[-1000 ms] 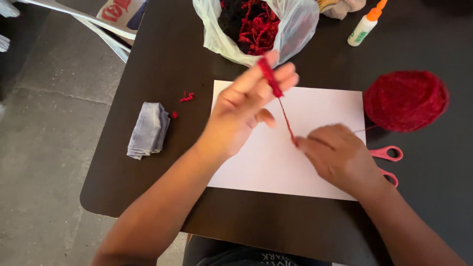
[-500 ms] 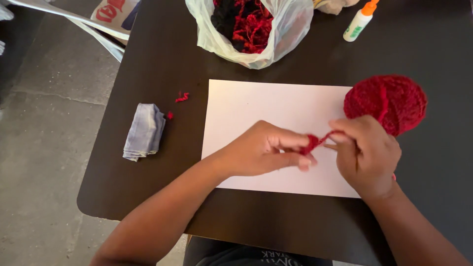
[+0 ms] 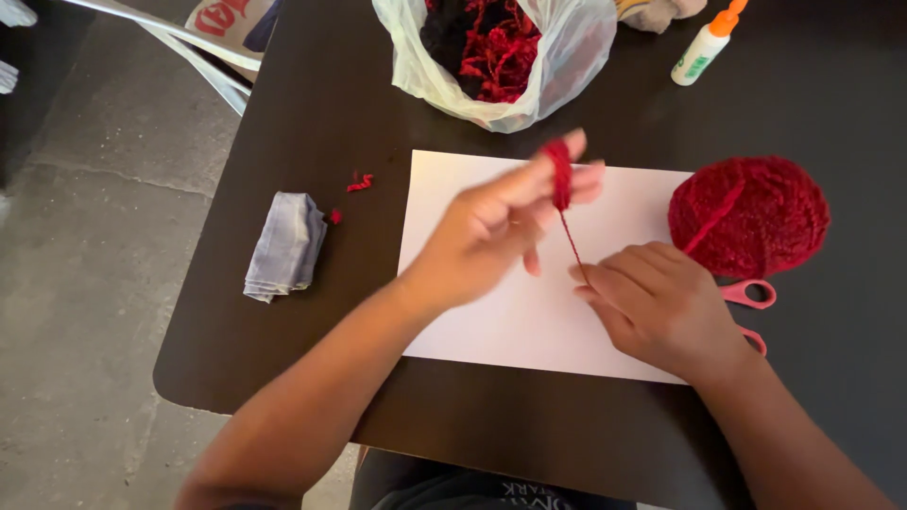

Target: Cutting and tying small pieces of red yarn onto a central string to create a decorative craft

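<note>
Pinching a thin strand of red yarn [image 3: 568, 236] stretched taut over a white rectangular sheet of paper [image 3: 501, 312]: left hand [image 3: 491, 231] raised above the sheet, fingers extended, red yarn looped around the fingertips [image 3: 559, 175]; right hand [image 3: 661, 307] lowered onto the paper, fingers curled and closed on the lower end of the same strand. Strand running diagonally from the left fingertips down to the right fingertips [image 3: 584, 277]. Round ball of fuzzy red yarn [image 3: 751, 215] on the dark brown table [image 3: 312, 340], just off the paper's right edge, near the right hand. Pink-handled scissors [image 3: 751, 295] partly hidden beneath the right hand, only the handle loops visible. Translucent plastic bag of red and black yarn scraps [image 3: 491, 57] beyond the paper's far edge. White glue bottle with orange cap [image 3: 704, 42] well beyond the ball. Folded grey cloth [image 3: 285, 246] left of the paper, two small red yarn scraps [image 3: 359, 182] close by. Grey concrete floor [image 3: 85, 283] off the table's left side.
</note>
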